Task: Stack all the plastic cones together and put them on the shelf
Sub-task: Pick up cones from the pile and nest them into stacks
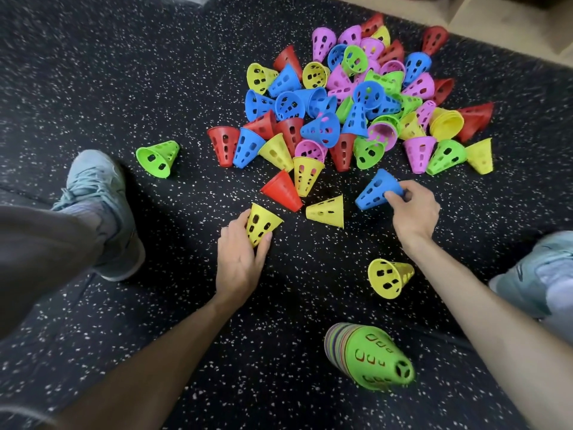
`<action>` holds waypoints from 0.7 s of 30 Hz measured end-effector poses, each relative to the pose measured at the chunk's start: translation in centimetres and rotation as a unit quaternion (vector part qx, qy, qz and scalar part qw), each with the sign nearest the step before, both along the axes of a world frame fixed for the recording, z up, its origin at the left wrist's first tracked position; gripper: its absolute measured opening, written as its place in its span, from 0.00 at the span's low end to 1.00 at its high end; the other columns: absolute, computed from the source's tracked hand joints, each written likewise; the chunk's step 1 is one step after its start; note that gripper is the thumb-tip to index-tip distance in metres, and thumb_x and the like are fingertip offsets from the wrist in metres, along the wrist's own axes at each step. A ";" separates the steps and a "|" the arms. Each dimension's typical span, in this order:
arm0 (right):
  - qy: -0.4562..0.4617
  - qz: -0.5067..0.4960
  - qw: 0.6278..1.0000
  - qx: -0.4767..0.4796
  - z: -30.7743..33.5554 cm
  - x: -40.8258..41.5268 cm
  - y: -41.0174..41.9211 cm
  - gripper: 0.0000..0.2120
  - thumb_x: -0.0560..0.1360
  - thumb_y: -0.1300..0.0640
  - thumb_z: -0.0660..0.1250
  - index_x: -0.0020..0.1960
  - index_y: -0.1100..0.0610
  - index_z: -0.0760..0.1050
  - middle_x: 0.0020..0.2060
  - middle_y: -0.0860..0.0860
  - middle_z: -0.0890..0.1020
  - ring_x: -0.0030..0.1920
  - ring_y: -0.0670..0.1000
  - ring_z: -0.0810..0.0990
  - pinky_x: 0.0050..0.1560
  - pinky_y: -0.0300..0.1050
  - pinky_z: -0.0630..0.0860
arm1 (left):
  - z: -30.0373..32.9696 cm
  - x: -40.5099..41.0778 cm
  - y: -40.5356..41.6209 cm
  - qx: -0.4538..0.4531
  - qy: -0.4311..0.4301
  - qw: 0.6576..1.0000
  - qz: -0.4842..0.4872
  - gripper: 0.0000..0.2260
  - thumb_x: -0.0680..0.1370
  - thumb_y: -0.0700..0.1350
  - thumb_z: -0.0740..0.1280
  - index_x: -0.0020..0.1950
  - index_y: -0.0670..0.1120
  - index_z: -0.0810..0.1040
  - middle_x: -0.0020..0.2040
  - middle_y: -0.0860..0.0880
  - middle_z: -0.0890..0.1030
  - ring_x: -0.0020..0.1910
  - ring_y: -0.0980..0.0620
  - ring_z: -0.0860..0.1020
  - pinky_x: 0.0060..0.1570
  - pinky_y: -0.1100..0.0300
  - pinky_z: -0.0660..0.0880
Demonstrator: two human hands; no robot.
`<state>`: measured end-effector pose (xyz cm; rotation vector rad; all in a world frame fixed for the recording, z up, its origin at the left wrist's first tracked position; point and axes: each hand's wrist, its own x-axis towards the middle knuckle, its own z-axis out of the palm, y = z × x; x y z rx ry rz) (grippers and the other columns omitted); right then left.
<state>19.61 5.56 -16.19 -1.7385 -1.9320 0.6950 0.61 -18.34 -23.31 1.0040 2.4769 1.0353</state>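
Observation:
A big pile of perforated plastic cones (350, 110) in red, blue, yellow, green and pink lies on the speckled black floor. My left hand (240, 256) grips a yellow cone (262, 223) lying on the floor. My right hand (415, 209) pinches the narrow end of a blue cone (376, 189). A stack of nested cones with a green one on top (370, 356) lies tipped over near my right forearm. Loose cones lie close by: a yellow cone (328, 211), a red cone (283, 190), a short yellow stack (389, 277) and a green cone (158, 158).
My left shoe (102, 209) and right shoe (539, 268) stand on the floor at either side. A pale floor edge or shelf base (483, 17) runs along the top right behind the pile.

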 end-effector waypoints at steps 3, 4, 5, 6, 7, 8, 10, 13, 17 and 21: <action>0.025 0.010 0.999 0.018 1.4 -1.4 0.0 0.05 0.77 0.54 0.70 0.51 0.53 0.82 0.42 0.48 0.82 0.46 0.55 0.79 0.49 0.46 0.69 | 0.1 0.0 0.1 -0.007 0.000 1.000 -0.006 0.22 0.82 0.59 0.62 0.71 0.48 0.70 0.55 0.52 0.75 0.54 0.54 0.69 0.57 0.48 0.74; 0.029 0.024 0.999 0.020 1.8 -2.1 -0.2 0.05 0.77 0.53 0.70 0.51 0.52 0.82 0.42 0.47 0.82 0.47 0.54 0.80 0.49 0.46 0.70 | 0.0 -0.1 0.1 -0.008 -0.002 1.000 -0.005 0.22 0.83 0.59 0.61 0.71 0.48 0.71 0.55 0.53 0.75 0.54 0.54 0.69 0.57 0.47 0.74; 0.034 0.046 0.998 0.021 2.3 -3.0 -0.4 0.05 0.77 0.52 0.70 0.50 0.53 0.82 0.42 0.47 0.83 0.46 0.53 0.81 0.49 0.47 0.73 | 0.0 -0.1 0.1 -0.009 -0.005 1.000 -0.003 0.22 0.83 0.59 0.62 0.71 0.48 0.70 0.55 0.53 0.75 0.54 0.54 0.70 0.57 0.47 0.74; 0.039 0.071 0.997 0.022 2.7 -3.8 -0.8 0.06 0.76 0.51 0.71 0.49 0.53 0.82 0.42 0.47 0.84 0.46 0.52 0.82 0.50 0.49 0.75 | 0.0 -0.1 0.1 -0.007 -0.007 1.000 -0.001 0.22 0.83 0.59 0.62 0.72 0.48 0.70 0.56 0.53 0.75 0.54 0.54 0.70 0.58 0.47 0.74; 0.041 0.097 0.994 0.023 3.0 -4.7 -1.2 0.06 0.76 0.51 0.71 0.49 0.53 0.82 0.42 0.47 0.84 0.46 0.51 0.82 0.50 0.49 0.75 | 0.1 0.0 0.1 -0.002 -0.011 1.000 -0.001 0.22 0.83 0.59 0.62 0.72 0.48 0.70 0.57 0.53 0.76 0.55 0.53 0.70 0.58 0.48 0.73; 0.044 0.122 0.991 0.020 3.3 -5.5 -1.8 0.07 0.76 0.50 0.72 0.49 0.52 0.83 0.42 0.46 0.84 0.45 0.50 0.81 0.49 0.49 0.75 | 0.2 0.1 0.0 0.005 -0.014 1.000 -0.003 0.23 0.83 0.58 0.61 0.73 0.48 0.69 0.58 0.53 0.75 0.56 0.53 0.70 0.59 0.49 0.73; 0.052 0.176 0.983 0.011 3.6 -7.0 -3.1 0.06 0.76 0.49 0.73 0.48 0.52 0.83 0.39 0.45 0.84 0.41 0.49 0.80 0.46 0.47 0.73 | 0.3 0.2 -0.2 0.018 -0.022 1.000 -0.005 0.24 0.83 0.58 0.61 0.76 0.48 0.66 0.61 0.53 0.74 0.58 0.54 0.69 0.62 0.52 0.71; 0.037 0.264 0.964 -0.008 3.6 -8.7 -5.0 0.07 0.75 0.49 0.74 0.45 0.51 0.82 0.32 0.44 0.80 0.34 0.47 0.75 0.40 0.45 0.70 | 0.5 0.3 -0.3 0.029 -0.035 0.999 -0.001 0.26 0.84 0.57 0.61 0.79 0.48 0.63 0.66 0.52 0.73 0.61 0.55 0.69 0.64 0.57 0.68; -0.003 0.361 0.931 -0.054 2.9 -9.7 -6.6 0.06 0.75 0.48 0.73 0.43 0.49 0.83 0.30 0.47 0.80 0.34 0.50 0.76 0.42 0.48 0.73 | 0.5 0.3 -0.2 0.034 -0.013 0.999 -0.003 0.27 0.83 0.58 0.60 0.78 0.46 0.65 0.64 0.49 0.75 0.59 0.54 0.70 0.62 0.55 0.71; -0.020 0.417 0.904 -0.095 1.9 -9.8 -7.9 0.07 0.77 0.48 0.70 0.47 0.49 0.84 0.38 0.51 0.85 0.40 0.56 0.80 0.51 0.55 0.78 | 0.2 0.3 -0.2 0.036 -0.002 0.999 -0.006 0.25 0.84 0.56 0.62 0.77 0.45 0.66 0.61 0.50 0.76 0.55 0.53 0.71 0.59 0.51 0.73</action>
